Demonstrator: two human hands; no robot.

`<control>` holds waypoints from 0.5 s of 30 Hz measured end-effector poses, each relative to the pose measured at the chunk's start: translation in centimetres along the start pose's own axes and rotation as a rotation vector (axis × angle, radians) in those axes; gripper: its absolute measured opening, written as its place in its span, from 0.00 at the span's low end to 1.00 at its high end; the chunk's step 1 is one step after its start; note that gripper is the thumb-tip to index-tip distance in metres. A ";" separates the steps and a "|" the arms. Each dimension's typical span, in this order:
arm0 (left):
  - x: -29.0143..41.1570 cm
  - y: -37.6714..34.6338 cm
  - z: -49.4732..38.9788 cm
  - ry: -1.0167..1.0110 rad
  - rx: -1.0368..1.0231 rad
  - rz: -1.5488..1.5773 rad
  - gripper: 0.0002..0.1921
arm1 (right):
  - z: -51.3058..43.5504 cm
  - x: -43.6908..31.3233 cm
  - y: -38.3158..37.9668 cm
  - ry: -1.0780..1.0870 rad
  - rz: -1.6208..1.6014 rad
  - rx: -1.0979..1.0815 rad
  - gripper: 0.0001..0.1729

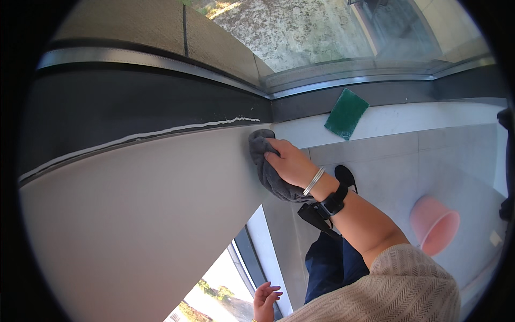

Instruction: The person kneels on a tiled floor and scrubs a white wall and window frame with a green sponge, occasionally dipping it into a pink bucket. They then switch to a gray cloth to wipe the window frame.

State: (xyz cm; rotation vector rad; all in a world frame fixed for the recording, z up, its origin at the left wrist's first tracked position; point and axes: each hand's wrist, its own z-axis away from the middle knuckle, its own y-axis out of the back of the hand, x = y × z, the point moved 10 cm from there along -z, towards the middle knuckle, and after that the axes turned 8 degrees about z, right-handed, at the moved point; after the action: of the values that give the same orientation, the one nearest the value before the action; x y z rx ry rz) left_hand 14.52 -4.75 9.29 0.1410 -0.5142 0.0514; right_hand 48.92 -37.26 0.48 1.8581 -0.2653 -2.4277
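Observation:
My right hand (287, 161) grips a bunched dark grey cloth (263, 161) against the corner end of a pale beige panel (141, 181). The rest of the cloth hangs below the fingers and wrist. A bangle and a black strapped device are on that wrist. My left hand (266, 300) is low in the picture with slightly curled fingers apart, holding nothing. To the right of the cloth, a green scouring pad (347, 114) lies across the white ledge and dark window frame. An uneven white streak (161, 132) runs along the dark frame (120, 96) above the panel.
A pink plastic bucket (434, 225) is on the grey tiled floor (382, 161) at the right. Window glass (314, 40) rises behind the metal track (350, 81). My dark trousers and a black shoe (345, 177) show below. Dark objects are cut off at the right rim.

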 end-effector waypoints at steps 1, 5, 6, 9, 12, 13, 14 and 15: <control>-0.1 0.0 0.0 0.006 0.007 -0.008 0.21 | -0.4 -0.6 0.1 -0.017 0.052 0.075 0.19; 0.1 -0.5 0.1 -0.004 -0.008 -0.025 0.20 | -2.7 -3.8 -0.6 0.098 0.068 0.135 0.18; 0.3 -0.6 0.0 -0.024 -0.009 -0.002 0.20 | -2.8 -4.0 -0.4 0.141 0.015 0.123 0.17; 0.3 -0.8 -0.2 -0.024 -0.033 0.004 0.21 | -1.5 -0.2 -1.5 -0.047 -0.296 -0.101 0.17; 0.0 -0.6 -0.3 -0.031 -0.027 0.011 0.20 | 1.3 3.6 -1.7 -0.224 -0.407 -0.085 0.17; -0.1 -0.4 -0.4 -0.027 -0.020 0.008 0.20 | 1.6 3.7 -1.9 -0.189 -0.368 -0.049 0.17; -0.3 -0.1 -0.4 -0.019 -0.010 0.003 0.20 | 1.6 4.2 -2.6 -0.237 -0.317 -0.055 0.18; -0.4 0.1 -0.3 -0.011 0.001 -0.003 0.20 | 1.0 2.4 -2.2 -0.064 -0.312 0.040 0.17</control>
State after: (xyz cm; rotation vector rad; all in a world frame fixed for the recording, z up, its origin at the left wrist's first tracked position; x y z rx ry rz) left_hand 14.34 -4.62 8.80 0.1432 -0.5252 0.0483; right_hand 47.44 -35.39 -1.98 1.9714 -0.0273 -2.7017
